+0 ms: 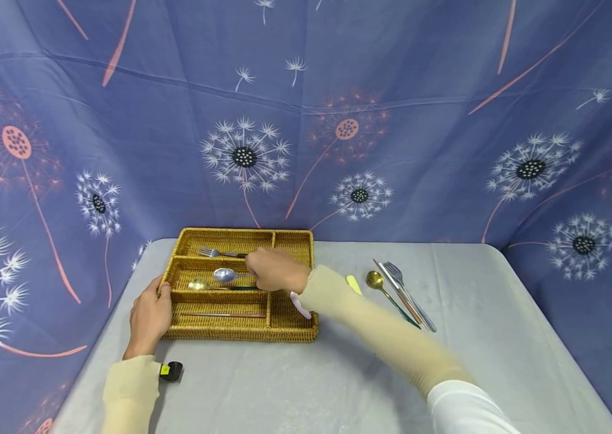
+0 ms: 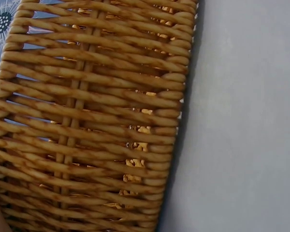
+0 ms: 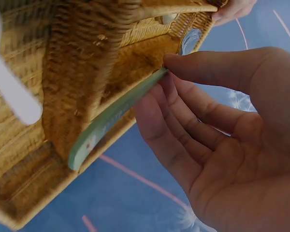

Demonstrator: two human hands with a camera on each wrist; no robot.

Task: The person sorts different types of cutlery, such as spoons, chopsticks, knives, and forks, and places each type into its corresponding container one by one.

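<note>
A green-handled spoon points left over the tray.

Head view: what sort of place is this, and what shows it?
Probably a curtained-off tabletop set: dandelion-print fabric hangs behind and beside a pale table bearing a woven cutlery tray.

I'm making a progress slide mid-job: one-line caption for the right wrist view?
Right hand pinching a green handle over a divided woven tray.
</note>
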